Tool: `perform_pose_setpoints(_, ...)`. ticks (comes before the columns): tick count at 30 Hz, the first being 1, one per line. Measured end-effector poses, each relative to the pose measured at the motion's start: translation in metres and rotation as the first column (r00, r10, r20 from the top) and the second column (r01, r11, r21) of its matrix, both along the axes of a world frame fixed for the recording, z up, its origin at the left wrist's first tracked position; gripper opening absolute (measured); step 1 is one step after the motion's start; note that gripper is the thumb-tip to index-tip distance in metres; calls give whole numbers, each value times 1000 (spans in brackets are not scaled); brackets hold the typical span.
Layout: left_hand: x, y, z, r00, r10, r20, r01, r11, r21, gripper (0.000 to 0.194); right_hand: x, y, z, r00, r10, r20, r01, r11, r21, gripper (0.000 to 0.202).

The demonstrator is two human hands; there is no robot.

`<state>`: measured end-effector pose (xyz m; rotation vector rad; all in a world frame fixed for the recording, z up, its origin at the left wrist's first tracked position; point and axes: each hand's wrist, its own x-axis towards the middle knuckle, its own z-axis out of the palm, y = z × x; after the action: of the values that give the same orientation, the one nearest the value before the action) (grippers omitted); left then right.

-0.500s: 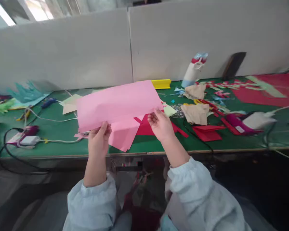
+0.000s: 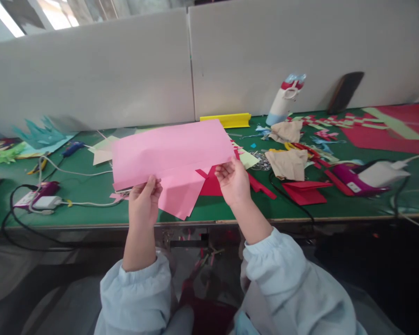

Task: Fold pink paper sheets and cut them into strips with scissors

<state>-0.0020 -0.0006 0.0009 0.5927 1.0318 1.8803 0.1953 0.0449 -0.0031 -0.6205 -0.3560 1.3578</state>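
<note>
Left grip [image 2: 145, 199] pinching pink sheet [image 2: 171, 146] by its near edge, right grip [image 2: 235, 182] closed at its near right corner

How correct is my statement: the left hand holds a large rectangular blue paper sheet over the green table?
The colour is wrong: the head view shows that the left hand holds a large rectangular pink paper sheet over the green table.

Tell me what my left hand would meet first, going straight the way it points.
Probably the large pink sheet, which the left hand holds by its near edge; beyond that, perhaps the grey partition, though depth is hard to judge.
</note>
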Motion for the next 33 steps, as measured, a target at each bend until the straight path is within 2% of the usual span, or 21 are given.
perform_pose_setpoints(5, -2, 1, -1, 1000, 2, -8, -2, 1000, 6, 26, -3, 0, -5, 988, -128, 90, 121, 990, 74, 24)
perform_pose_setpoints(8, -1, 0, -1, 1000, -4, -14, 4, 1000, 2, 25, -3, -1, -6, 982, -149, 119, 139, 986, 93, 24)
perform_pose_setpoints(13, -1, 0, 0, 1000, -25, -19, 25, 1000, -3, 22, -4, -6, -5, 989, -83, 126, 73, 994, 84, 24)
perform_pose_setpoints(20, 2, 0, 0, 997, -68, -31, 68, 998, -6, 21, -16, -12, -6, 990, -8, 139, 8, 1000, 2, 26)
perform_pose_setpoints(24, 5, -1, 1, 996, -77, -43, 77, 997, -15, 23, -25, -15, -11, 992, 45, 117, -47, 999, 20, 30)
perform_pose_setpoints(33, 12, -2, -4, 987, -156, -50, 155, 988, -17, 28, -41, -24, -13, 966, 166, 198, -175, 984, 30, 31)
